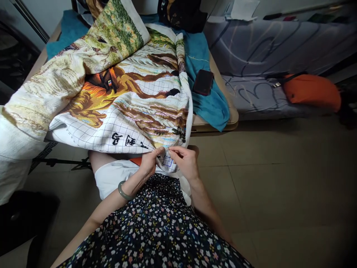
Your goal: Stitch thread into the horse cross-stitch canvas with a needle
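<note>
White embroidered cloth: both hands pinch its near edge; bare floor opens rightward.

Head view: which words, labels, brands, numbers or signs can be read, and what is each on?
No text is clear enough to quote.
Stitched cloth: black characters near its lower edge, slanted and creased, not legible.
Same cloth, beside the right hand: small blue marks, too small to read.
Sofa cover: looping strokes; I cannot tell whether they are lettering.

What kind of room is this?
Probably a room in someone's home: there's a couch with a patterned cover, a phone on a blue cloth, and a tiled floor.
</note>
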